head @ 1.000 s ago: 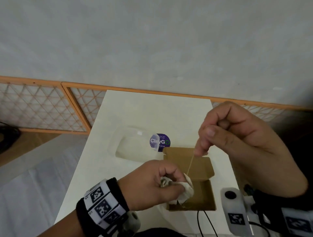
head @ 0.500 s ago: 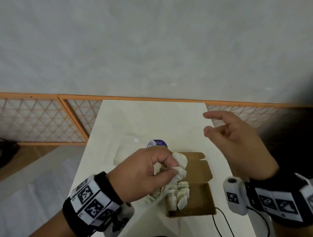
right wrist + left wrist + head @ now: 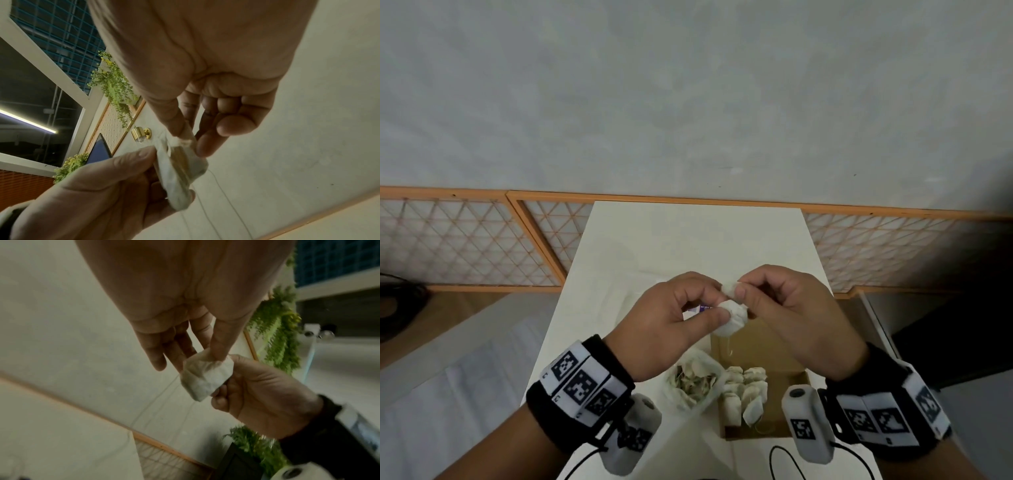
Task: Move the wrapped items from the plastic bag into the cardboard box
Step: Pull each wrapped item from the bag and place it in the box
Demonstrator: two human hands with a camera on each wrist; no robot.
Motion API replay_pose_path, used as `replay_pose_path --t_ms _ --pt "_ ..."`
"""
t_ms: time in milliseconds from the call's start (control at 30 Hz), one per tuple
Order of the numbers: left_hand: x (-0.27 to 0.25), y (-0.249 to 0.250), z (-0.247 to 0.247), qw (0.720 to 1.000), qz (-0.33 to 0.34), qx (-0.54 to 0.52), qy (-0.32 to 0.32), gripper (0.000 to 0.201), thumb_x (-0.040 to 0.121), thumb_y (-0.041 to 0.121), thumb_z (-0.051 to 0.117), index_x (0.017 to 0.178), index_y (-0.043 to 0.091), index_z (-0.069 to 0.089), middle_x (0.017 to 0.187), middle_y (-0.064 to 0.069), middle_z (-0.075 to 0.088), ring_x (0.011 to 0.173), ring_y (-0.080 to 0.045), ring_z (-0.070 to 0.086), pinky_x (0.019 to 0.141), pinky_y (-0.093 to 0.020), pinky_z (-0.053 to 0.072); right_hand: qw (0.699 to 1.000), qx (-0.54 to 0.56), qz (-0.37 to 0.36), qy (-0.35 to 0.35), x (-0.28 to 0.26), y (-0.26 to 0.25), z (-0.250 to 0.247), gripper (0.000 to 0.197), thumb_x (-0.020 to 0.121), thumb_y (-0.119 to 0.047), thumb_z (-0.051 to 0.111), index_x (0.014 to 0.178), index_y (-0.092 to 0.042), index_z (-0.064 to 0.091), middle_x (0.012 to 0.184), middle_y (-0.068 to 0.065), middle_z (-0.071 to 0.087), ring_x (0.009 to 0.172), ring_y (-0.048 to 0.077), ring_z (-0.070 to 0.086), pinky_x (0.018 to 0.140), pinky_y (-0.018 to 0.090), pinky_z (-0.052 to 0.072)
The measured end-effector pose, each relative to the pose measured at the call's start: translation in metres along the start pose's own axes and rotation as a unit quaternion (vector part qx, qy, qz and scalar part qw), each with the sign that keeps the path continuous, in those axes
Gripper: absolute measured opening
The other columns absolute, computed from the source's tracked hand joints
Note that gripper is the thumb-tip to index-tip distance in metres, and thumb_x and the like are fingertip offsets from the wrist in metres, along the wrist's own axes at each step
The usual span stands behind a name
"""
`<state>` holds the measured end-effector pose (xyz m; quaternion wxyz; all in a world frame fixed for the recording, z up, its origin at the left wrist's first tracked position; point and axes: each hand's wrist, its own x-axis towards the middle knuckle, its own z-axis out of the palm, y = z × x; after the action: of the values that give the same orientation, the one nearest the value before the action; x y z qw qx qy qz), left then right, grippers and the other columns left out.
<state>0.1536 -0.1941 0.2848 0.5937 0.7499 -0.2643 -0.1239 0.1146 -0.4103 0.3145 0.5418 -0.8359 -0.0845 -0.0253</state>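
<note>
1. Grey wall (image 3: pixel 688 102) fills the upper half of the head view; along its foot runs an orange-framed lattice panel (image 3: pixel 465 246), and a white table (image 3: pixel 688 240) stretches from that panel toward the viewer.
2. Both hands meet above the middle of the table. The left hand (image 3: pixel 671 329) pinches a small white wrapped packet (image 3: pixel 732 318) between thumb and curled fingers.
3. The right hand (image 3: pixel 791 308) pinches the upper end of the same packet with thumb and forefinger, its other fingers curled in (the left wrist view shows this hand (image 3: pixel 263 399) gripping the packet (image 3: pixel 205 378) from the side).
4. In the right wrist view the packet (image 3: pixel 180 175) looks crumpled and partly see-through, with thin threads hanging below it; the left hand (image 3: pixel 92 194) holds it from beneath.
5. A brown cardboard box (image 3: pixel 784 363) lies open on the table below the hands, its flap folded away from the viewer. Several more white packets (image 3: pixel 746 394) lie in its left part, near the viewer's end; the right part shows bare cardboard.
6. A clear plastic bag (image 3: pixel 695 383) lies just left of the box, touching its edge, with more packets visible inside.
7. A purple round label (image 3: pixel 700 309) peeps out between the left thumb and fingers (what it belongs to cannot be told).
8. Each wrist wears a black band with black-and-white square markers (image 3: pixel 582 383) and a white camera unit (image 3: pixel 808 425); dark cables (image 3: pixel 787 462) trail from them.
9. Green hanging plants (image 3: pixel 115 84) and a brass wall lamp (image 3: pixel 140 134) appear in the wrist views.
</note>
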Motion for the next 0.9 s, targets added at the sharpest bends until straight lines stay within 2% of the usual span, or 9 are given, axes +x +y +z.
replay_pose_path --t_ms 67,167,233,333,433,567,767,833,900 --pt "0.0 -0.004 0.002 0.996 -0.031 -0.084 0.027 0.009 0.094 0.013 0.072 0.099 0.006 0.075 0.109 -0.006 0.075 0.102 -0.027 0.071 0.095 -0.041 0.056 1.0 0.011 -0.001 -0.001 0.0 0.002 0.001 0.017 0.1 -0.029 0.065 0.095 -0.016 0.074 0.082 0.007 0.074 0.076 0.03 0.068 0.075 0.049 0.057" --pt "0.001 -0.005 0.008 0.982 -0.066 -0.159 0.079 0.011 0.094 0.008 0.071 0.099 -0.001 0.074 0.102 -0.017 0.077 0.096 -0.031 0.072 0.09 -0.035 0.058 0.999 0.031 0.011 -0.011 -0.002 0.004 0.004 0.016 0.103 -0.02 0.06 0.098 -0.012 0.073 0.082 0.003 0.076 0.075 0.018 0.072 0.069 0.024 0.056" --pt "0.002 -0.004 0.012 0.975 -0.078 -0.179 0.108 0.012 0.093 0.008 0.07 0.096 -0.003 0.074 0.097 -0.018 0.077 0.089 -0.022 0.071 0.084 -0.026 0.057 0.999 0.033 0.024 -0.021 -0.003 0.004 0.007 0.019 0.105 -0.019 0.056 0.099 -0.011 0.073 0.084 0.003 0.078 0.077 0.016 0.074 0.07 0.02 0.055" --pt "0.002 -0.005 0.014 0.97 -0.081 -0.189 0.127 0.014 0.093 0.01 0.071 0.096 -0.004 0.074 0.098 -0.022 0.076 0.088 -0.02 0.07 0.083 -0.025 0.057 0.998 0.055 0.034 -0.016 -0.005 0.002 0.01 0.026 0.107 -0.024 0.052 0.099 -0.01 0.073 0.087 0.005 0.079 0.081 0.018 0.076 0.073 0.028 0.059" --pt "0.001 -0.006 0.014 0.97 -0.072 -0.182 0.141 0.016 0.09 0.015 0.073 0.094 0.0 0.077 0.093 -0.014 0.079 0.087 -0.019 0.073 0.082 -0.025 0.057 0.994 0.102 0.042 -0.02 -0.008 0.0 0.014 0.018 0.102 -0.021 0.06 0.103 -0.009 0.074 0.092 0.005 0.08 0.087 0.019 0.077 0.077 0.027 0.06" --pt "0.0 -0.007 0.018 0.976 -0.058 -0.161 0.138 0.012 0.091 0.016 0.074 0.095 0.006 0.08 0.091 -0.01 0.08 0.089 -0.025 0.076 0.084 -0.031 0.06 0.994 0.101 0.046 -0.003 -0.008 0.01 0.021 0.009 0.095 -0.012 0.072 0.104 -0.012 0.072 0.095 0.007 0.079 0.091 0.029 0.076 0.086 0.05 0.061" --pt "-0.006 -0.008 0.021 0.987 -0.022 -0.058 0.152 0.017 0.094 0.019 0.073 0.109 0.023 0.08 0.1 0.006 0.08 0.096 -0.015 0.075 0.088 -0.031 0.06 0.994 0.106 0.041 0.004 -0.007 0.019 0.022 0.005 0.1 -0.008 0.065 0.103 -0.009 0.069 0.092 0.006 0.079 0.087 0.023 0.076 0.08 0.043 0.062" --pt "-0.005 -0.01 0.021 0.982 -0.038 -0.068 0.169 0.03 0.089 0.022 0.078 0.119 0.027 0.074 0.101 0.005 0.079 0.091 -0.012 0.075 0.084 -0.03 0.06 0.994 0.108 0.025 0.0 -0.006 0.019 0.022 0.006 0.101 -0.01 0.064 0.104 -0.009 0.069 0.094 0.007 0.079 0.089 0.026 0.076 0.082 0.048 0.062" --pt "-0.004 -0.01 0.02 0.979 -0.052 -0.09 0.174 0.033 0.085 0.025 0.08 0.117 0.025 0.074 0.094 0.001 0.077 0.081 -0.014 0.072 0.078 -0.03 0.059 0.993 0.12 0.011 -0.003 -0.006 0.02 0.021 0.006 0.1 -0.011 0.064 0.104 -0.011 0.069 0.097 0.01 0.079 0.092 0.029 0.076 0.083 0.049 0.062"
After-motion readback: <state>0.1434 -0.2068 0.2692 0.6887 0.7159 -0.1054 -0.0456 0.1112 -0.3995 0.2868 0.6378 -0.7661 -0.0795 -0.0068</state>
